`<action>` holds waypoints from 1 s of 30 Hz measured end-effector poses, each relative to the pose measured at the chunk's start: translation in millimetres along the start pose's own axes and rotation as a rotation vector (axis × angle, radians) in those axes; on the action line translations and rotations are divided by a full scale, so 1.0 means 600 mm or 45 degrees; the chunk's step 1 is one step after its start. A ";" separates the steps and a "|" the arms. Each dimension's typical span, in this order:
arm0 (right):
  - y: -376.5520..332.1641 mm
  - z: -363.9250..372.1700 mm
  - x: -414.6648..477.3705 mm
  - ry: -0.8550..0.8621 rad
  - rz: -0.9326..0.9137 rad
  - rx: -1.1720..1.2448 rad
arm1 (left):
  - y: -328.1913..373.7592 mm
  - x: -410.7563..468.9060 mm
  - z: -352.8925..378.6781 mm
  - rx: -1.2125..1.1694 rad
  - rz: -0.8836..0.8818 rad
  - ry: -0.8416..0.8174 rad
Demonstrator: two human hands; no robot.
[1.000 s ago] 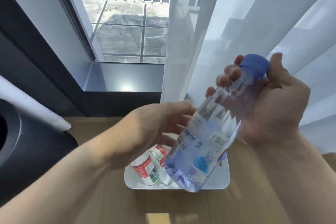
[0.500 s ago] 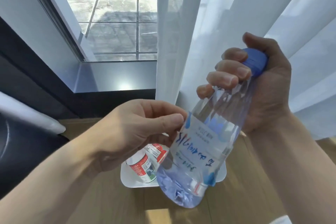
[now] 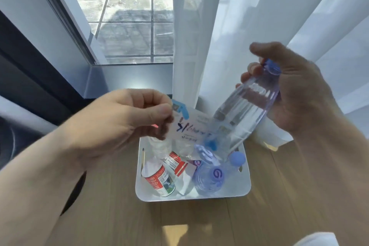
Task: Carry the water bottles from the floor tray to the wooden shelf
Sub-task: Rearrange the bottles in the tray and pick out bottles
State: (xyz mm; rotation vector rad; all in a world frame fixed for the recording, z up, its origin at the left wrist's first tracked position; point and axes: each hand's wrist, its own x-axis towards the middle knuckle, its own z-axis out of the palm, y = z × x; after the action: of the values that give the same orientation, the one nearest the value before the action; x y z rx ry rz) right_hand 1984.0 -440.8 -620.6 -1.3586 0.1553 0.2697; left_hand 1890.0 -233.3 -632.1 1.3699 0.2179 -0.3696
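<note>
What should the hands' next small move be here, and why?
Probably the left hand pulls the label clear of the bottle: it pinches the label's loose end, the other end looks attached, and the right hand grips the bottle near its cap.

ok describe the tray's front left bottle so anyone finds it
Find the white tray on the wooden floor. The bottle sits in its front left corner. Its label is red, and it is nearer than the other red-labelled bottle.

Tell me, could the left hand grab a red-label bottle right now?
Probably not yet: the left hand is pinching a label, though a red-label bottle lies uncovered in the tray just below it.
</note>
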 end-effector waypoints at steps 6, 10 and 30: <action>0.023 -0.005 0.000 0.125 -0.264 -0.394 | -0.020 0.001 -0.025 1.172 -0.030 0.487; 0.040 -0.003 0.000 0.009 -0.230 -0.453 | -0.110 0.036 -0.003 1.894 -0.245 0.253; 0.177 -0.033 0.060 -0.197 -0.138 -1.208 | -0.102 0.057 0.009 2.060 -0.379 -0.037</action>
State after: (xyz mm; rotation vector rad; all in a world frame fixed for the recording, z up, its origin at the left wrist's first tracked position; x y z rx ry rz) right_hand 1989.8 -436.7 -734.4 -2.2664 -0.2094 0.3764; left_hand 1898.1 -252.3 -699.4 2.9265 0.0591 -0.9052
